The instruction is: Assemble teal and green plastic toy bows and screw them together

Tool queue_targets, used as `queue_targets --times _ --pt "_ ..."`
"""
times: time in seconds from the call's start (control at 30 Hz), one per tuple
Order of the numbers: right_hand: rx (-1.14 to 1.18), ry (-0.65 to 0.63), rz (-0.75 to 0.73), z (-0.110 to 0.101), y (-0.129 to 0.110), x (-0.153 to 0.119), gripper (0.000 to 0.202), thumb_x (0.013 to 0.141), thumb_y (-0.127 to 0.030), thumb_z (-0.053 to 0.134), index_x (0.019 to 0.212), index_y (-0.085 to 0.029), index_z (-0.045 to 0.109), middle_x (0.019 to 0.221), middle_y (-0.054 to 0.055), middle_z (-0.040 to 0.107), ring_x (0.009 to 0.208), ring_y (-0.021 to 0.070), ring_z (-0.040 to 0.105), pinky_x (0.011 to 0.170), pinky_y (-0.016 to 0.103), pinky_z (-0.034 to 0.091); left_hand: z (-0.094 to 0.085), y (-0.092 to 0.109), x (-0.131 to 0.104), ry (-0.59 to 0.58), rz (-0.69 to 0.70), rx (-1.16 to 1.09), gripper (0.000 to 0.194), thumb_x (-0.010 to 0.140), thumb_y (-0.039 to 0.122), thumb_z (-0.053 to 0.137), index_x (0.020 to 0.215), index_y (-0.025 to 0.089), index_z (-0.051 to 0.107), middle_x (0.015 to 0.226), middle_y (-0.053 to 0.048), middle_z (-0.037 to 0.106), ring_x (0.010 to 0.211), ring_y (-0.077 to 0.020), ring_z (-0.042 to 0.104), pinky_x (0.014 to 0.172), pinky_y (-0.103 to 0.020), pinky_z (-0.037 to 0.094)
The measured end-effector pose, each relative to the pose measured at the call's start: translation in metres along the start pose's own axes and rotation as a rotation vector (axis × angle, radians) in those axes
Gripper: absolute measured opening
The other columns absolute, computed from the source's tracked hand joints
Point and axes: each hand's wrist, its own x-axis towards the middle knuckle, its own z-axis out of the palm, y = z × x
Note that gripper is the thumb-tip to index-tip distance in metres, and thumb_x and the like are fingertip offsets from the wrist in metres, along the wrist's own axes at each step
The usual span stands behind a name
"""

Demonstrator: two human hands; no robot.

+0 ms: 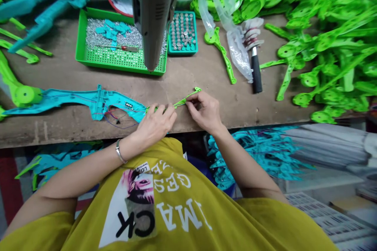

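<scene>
A long turquoise plastic shell (76, 100) lies open along the front of the wooden bench (191, 82), with thin wires and a small part showing inside it. A thin green plastic arm (188, 97) sticks out from its right end. My left hand (156, 123) grips where the green arm meets the turquoise shell. My right hand (204, 110) pinches the green arm a little further right. A bright green round-ended piece (22, 94) sits at the shell's left end.
A green tray of screws (118, 41) with turquoise bits and a screwdriver stands behind, next to a teal tray of button cells (182, 33). A grey machine head (153, 11) hangs over them. A hammer (255, 60), plastic bags and heaps of green parts (332, 43) fill the right.
</scene>
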Motion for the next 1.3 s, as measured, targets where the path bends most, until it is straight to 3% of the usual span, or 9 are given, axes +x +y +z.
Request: queue_targets --times 0.17,0.33,0.53,0.93,1.3 --pt "0.014 0.013 0.015 0.000 0.001 -0.001 0.005 0.083 -0.016 0.064 0.082 -0.021 0.065 0.075 0.001 0.069 0.064 0.0142 0.064 0.064 0.030 0.055 -0.005 0.002 0.006 -0.054 -0.006 0.011 0.049 0.098 0.007 0.034 0.147 0.008 0.041 0.112 -0.013 0.063 0.097 -0.0250 0.058 0.077 -0.039 0.046" --pt "0.093 0.000 0.066 -0.007 0.007 0.000 0.004 0.085 -0.019 0.063 0.086 -0.021 0.067 0.083 0.002 0.072 0.070 0.0153 0.067 0.069 0.032 0.057 -0.010 0.005 0.011 -0.117 -0.013 0.001 0.043 0.098 0.006 0.034 0.138 0.006 0.051 0.104 -0.012 0.060 0.099 -0.0258 0.055 0.074 -0.039 0.044" --pt "0.058 -0.009 -0.021 -0.014 0.005 0.007 0.008 0.086 -0.019 0.064 0.086 -0.023 0.071 0.086 0.004 0.074 0.084 0.0194 0.070 0.080 0.038 0.058 -0.011 0.005 0.012 -0.134 -0.012 0.000 0.042 0.098 0.006 0.035 0.136 0.007 0.053 0.104 -0.012 0.060 0.101 -0.0260 0.054 0.075 -0.039 0.044" --pt "0.167 0.025 -0.014 -0.008 0.009 0.004 0.013 0.085 -0.014 0.062 0.083 -0.023 0.071 0.081 0.002 0.074 0.078 0.0172 0.071 0.081 0.036 0.058 -0.009 0.006 0.012 -0.124 -0.021 -0.016 0.044 0.098 0.006 0.034 0.140 0.004 0.048 0.103 -0.013 0.059 0.102 -0.0261 0.055 0.077 -0.040 0.045" --pt "0.066 0.117 -0.051 -0.001 0.010 -0.003 0.008 0.086 -0.019 0.065 0.084 -0.024 0.071 0.081 0.001 0.077 0.076 0.0180 0.074 0.076 0.034 0.060 -0.009 0.005 0.011 -0.109 -0.019 -0.005 0.043 0.097 0.005 0.033 0.136 0.004 0.052 0.103 -0.014 0.060 0.102 -0.0266 0.055 0.077 -0.039 0.045"
